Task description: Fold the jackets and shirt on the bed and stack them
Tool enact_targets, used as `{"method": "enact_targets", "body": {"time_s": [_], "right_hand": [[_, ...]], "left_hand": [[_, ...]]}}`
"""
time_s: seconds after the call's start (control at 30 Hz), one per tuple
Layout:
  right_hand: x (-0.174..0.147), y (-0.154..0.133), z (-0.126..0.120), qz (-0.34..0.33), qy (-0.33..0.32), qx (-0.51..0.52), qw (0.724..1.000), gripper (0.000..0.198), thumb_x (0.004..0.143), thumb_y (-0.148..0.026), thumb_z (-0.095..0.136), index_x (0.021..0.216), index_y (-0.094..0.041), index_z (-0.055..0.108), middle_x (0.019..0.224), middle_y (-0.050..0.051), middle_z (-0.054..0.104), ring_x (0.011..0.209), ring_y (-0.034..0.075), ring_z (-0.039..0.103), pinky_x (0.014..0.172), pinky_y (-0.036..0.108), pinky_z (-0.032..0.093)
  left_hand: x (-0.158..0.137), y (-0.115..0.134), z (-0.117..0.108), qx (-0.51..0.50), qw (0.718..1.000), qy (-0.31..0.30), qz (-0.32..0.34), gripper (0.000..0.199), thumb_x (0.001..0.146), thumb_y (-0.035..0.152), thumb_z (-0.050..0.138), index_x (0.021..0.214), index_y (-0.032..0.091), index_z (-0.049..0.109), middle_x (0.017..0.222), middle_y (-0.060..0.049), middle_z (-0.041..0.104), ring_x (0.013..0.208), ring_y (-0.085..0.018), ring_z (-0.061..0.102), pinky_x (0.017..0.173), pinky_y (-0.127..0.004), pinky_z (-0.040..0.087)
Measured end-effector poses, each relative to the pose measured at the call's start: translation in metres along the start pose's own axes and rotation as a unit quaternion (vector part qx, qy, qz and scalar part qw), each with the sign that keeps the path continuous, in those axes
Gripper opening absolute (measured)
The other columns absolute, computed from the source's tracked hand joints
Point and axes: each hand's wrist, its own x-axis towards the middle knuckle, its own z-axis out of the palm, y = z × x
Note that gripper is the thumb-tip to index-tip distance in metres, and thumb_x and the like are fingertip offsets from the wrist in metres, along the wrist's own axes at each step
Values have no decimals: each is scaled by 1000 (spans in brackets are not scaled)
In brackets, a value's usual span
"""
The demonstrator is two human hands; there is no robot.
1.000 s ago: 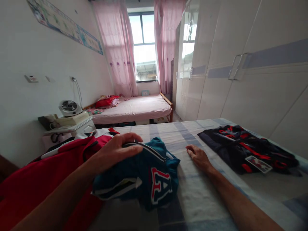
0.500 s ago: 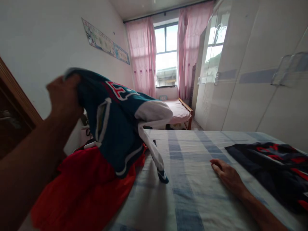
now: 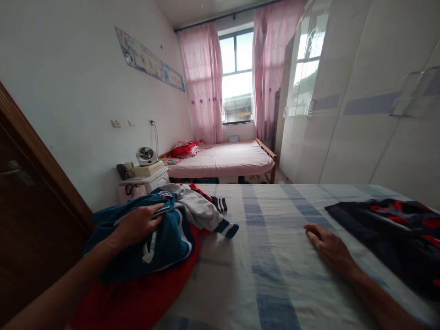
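Observation:
My left hand (image 3: 137, 225) lies on top of a teal varsity jacket (image 3: 172, 247) with pale grey sleeves and striped teal cuffs, its fingers stretched over the fabric. The jacket is bunched on a red garment (image 3: 137, 302) at the left of the bed. One grey sleeve (image 3: 197, 208) reaches right across the sheet. Behind that sleeve shows a red piece of clothing with a black-and-white striped cuff (image 3: 219, 204). My right hand (image 3: 326, 245) rests on the checked sheet with relaxed fingers, holding nothing. Right of it is a dark garment with red markings (image 3: 388, 233).
The blue-and-white bed sheet (image 3: 271, 261) spreads between my hands. A small fan (image 3: 146, 156) stands on a white bedside cabinet (image 3: 160, 178) at the left. Beyond is a second bed (image 3: 227, 158) with pink bedding. White wardrobes (image 3: 371, 137) line the right; a brown door (image 3: 30, 220) is at the left.
My left hand has come down from its raised grip on the teal jacket, which now lies over the red garment. The right hand has stayed in about the same place.

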Motion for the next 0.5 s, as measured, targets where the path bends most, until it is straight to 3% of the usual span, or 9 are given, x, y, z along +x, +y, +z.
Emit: {"method": "enact_targets", "body": {"time_s": [0.07,0.13,0.23,0.33,0.4,0.43,0.5], "right_hand": [[0,1,1,2,3,0,1000,36,75,-42,39,96,-21,62,102,8,70,93,25,64,84,36,47],[0,1,1,5,7,-1,1000,36,76,-41,39,96,-22,61,102,8,70,92,25,64,84,35,47],[0,2,2,0,7,-3,1000,35,75,-41,40,96,-21,61,101,8,70,91,24,64,84,35,47],[0,1,2,-8,10,-1,1000,35,75,-41,40,94,-21,61,100,7,70,91,23,65,83,34,47],[-1,0,1,-10,16,1,1000,35,75,-42,40,93,-21,62,98,7,70,90,23,65,83,33,48],[-2,-1,1,-10,18,2,1000,35,75,-41,40,93,-21,62,97,7,70,89,23,65,82,33,48],[-2,-3,0,-10,21,5,1000,35,75,-41,40,93,-21,62,97,7,70,89,22,65,82,33,49]], "left_hand": [[0,4,-3,64,998,-18,20,31,73,41,62,94,19,68,92,-6,70,82,-27,64,73,-34,50],[5,17,-9,155,986,10,53,40,81,41,54,108,13,64,105,-13,66,97,-32,60,82,-42,47],[7,50,2,214,964,6,159,43,87,34,48,123,10,55,119,-16,59,111,-31,53,94,-43,42],[-3,81,44,152,936,-118,295,50,80,25,59,129,19,50,137,-12,48,126,-28,43,103,-43,35],[-11,94,78,138,910,-170,353,59,74,22,65,130,23,48,144,-11,41,133,-30,34,107,-48,28],[-13,98,93,140,903,-177,365,60,73,20,66,130,23,47,143,-12,42,134,-31,33,108,-50,27],[-13,103,115,151,904,-170,362,47,77,16,60,123,21,54,128,-12,57,125,-29,46,106,-50,29]]}}
